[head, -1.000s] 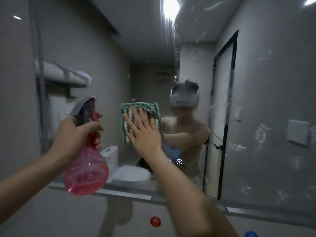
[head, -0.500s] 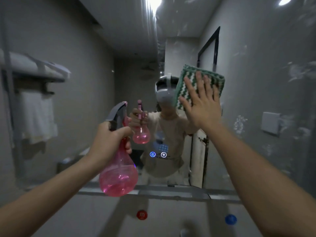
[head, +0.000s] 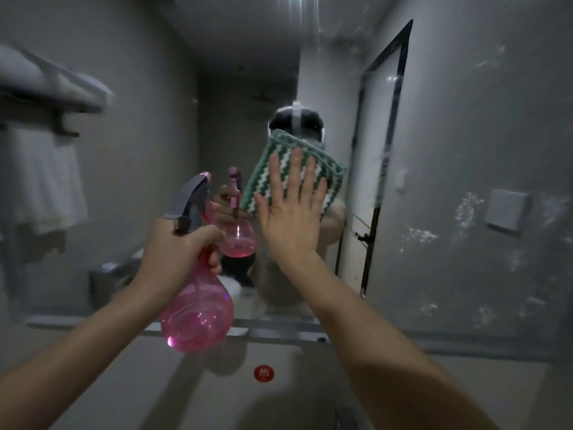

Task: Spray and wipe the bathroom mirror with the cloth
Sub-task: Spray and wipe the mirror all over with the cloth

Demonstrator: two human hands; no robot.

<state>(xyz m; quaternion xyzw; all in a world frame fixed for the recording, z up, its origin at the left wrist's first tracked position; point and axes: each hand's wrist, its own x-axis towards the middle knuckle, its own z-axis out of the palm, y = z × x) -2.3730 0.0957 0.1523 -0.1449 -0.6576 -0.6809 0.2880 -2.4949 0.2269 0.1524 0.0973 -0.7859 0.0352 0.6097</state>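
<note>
The bathroom mirror [head: 465,135] fills the wall ahead, with pale spray marks on its right side. My right hand [head: 290,212] lies flat, fingers spread, pressing a folded green-and-white zigzag cloth [head: 328,175] against the glass at the middle. My left hand [head: 176,252] grips the neck of a pink spray bottle [head: 198,315] with a grey trigger head, held upright just left of the cloth and in front of the mirror's lower edge. The bottle is partly full of pink liquid. The reflection shows a person holding the same bottle and cloth.
A metal ledge [head: 279,330] runs along the mirror's bottom edge. Below it is a grey wall with a round red sticker [head: 263,373]. Reflected in the glass are a towel rack with white towels [head: 40,181], a black-framed door [head: 381,150] and a wall switch plate [head: 505,209].
My right hand slid the cloth from centre up to the right, then back down and left toward the middle. The bottle in my left hand stayed raised; the view shifted.
</note>
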